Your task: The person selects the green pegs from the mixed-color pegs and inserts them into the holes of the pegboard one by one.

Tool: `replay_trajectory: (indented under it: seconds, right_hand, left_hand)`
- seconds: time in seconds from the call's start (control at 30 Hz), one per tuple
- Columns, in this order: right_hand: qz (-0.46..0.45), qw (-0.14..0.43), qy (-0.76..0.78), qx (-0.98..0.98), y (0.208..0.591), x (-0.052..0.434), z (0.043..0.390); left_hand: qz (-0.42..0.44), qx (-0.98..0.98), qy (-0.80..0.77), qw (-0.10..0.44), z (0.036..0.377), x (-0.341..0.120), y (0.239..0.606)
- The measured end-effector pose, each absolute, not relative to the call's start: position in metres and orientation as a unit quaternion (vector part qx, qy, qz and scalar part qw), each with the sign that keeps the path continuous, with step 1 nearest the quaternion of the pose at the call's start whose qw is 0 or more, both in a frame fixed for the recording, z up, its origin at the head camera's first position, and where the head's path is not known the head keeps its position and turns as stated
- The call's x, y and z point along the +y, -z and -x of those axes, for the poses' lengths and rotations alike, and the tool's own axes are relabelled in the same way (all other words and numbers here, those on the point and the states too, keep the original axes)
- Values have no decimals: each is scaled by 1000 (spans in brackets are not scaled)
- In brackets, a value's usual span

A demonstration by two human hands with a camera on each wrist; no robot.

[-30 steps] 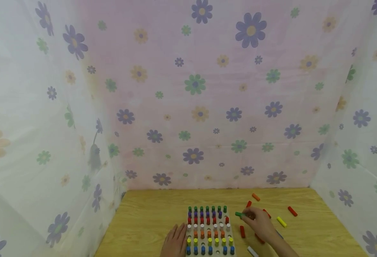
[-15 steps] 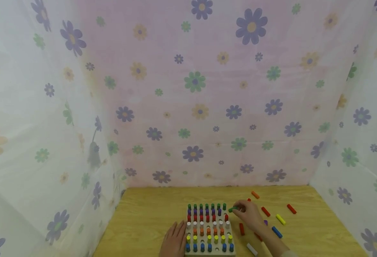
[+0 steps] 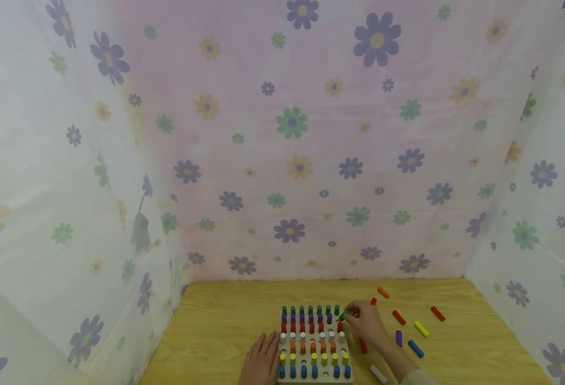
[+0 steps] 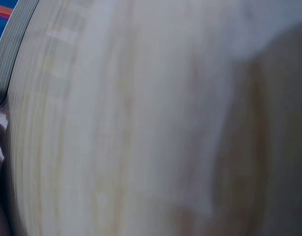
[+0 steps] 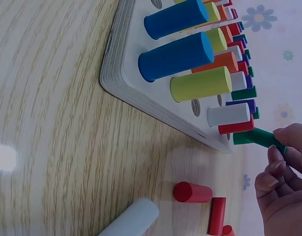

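My right hand (image 3: 366, 322) pinches a green peg (image 5: 263, 138) between thumb and fingers. The peg tilts over the far right corner of a wooden pegboard (image 3: 311, 381), at the right end of the purple row. Whether its lower end touches the hole there, I cannot tell. Upright pegs stand in rows by colour, with green at the back and blue (image 5: 178, 55) in front, and several holes hold no peg. My left hand (image 3: 260, 359) lies flat with straight fingers against the board's left edge. In the left wrist view, blurred pale wood fills most of the picture.
Loose pegs lie right of the board: a white one (image 3: 378, 374), a blue one (image 3: 415, 348), a purple one (image 3: 399, 338), a yellow one (image 3: 421, 329), an orange one (image 3: 383, 292) and several red ones (image 3: 438, 313). Flowered cloth (image 3: 292, 160) encloses the table's back and sides.
My right hand has moved left to the board's corner with the green peg, whose angle has steepened. The purple and blue loose pegs have come into view. My left hand stays put.
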State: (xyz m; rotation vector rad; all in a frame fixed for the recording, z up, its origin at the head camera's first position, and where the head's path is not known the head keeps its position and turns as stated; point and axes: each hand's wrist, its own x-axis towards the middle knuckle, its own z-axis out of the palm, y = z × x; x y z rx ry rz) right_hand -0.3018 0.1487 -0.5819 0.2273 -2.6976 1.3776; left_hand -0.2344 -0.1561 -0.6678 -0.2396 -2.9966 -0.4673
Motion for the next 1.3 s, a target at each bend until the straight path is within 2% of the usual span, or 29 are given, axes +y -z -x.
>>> replay_trajectory:
  seconds: [0.63, 1.3]
  right_hand:
    - [-37, 23, -439, -897, 587, 137, 310]
    - [-62, 26, -409, -910, 597, 137, 311]
  left_hand:
    - [100, -982, 149, 54, 235, -158, 669]
    - [96, -983, 145, 51, 236, -159, 669]
